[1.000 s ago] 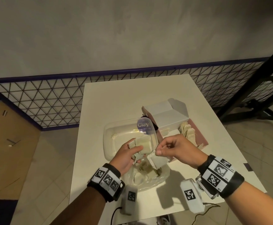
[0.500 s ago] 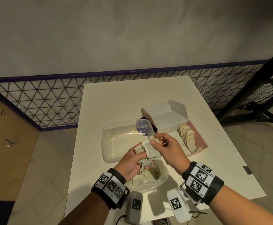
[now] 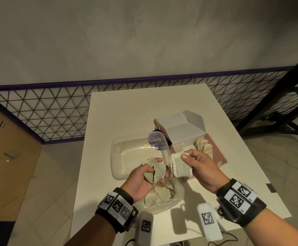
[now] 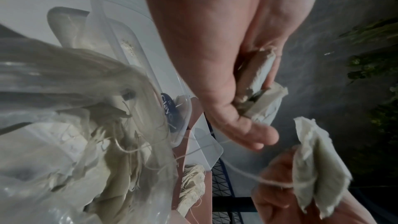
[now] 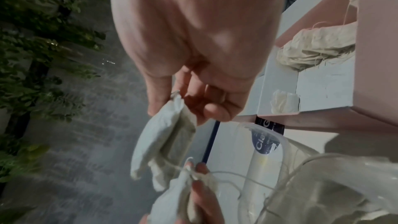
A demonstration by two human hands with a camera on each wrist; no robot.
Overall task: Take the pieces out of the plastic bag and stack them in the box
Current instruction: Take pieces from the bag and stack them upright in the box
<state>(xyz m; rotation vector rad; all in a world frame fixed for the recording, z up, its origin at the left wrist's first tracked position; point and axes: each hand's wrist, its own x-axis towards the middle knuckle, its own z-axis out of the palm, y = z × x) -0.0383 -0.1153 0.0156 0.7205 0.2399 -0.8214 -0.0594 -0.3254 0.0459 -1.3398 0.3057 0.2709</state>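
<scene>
My left hand (image 3: 159, 170) grips a crumpled bunch of pale cloth pieces (image 3: 155, 172) just above the plastic bag (image 3: 177, 196), which lies open on the table with more pieces inside. To its right, my right hand (image 3: 185, 155) pinches a small flat stack of pieces (image 3: 180, 166) by the top edge. A thin string (image 4: 237, 168) still links the two bunches. The pink box (image 3: 220, 153) sits behind my right hand with its white lid (image 3: 180, 126) folded back and a row of pieces (image 3: 204, 146) standing inside. The right wrist view shows the held stack (image 5: 165, 135) and the box (image 5: 376, 48).
A clear plastic tub (image 3: 119, 157) with a purple "Clay" label (image 3: 156, 140) stands left of the box, touching it. The white table (image 3: 127, 107) ends close on both sides. A wire-mesh fence (image 3: 47, 112) runs behind it, and a cardboard box (image 3: 6, 157) stands on the floor at left.
Half a second ago both hands met on one bunch above the bag. My right hand has since pulled away to the right with a small stack, while the left keeps the rest.
</scene>
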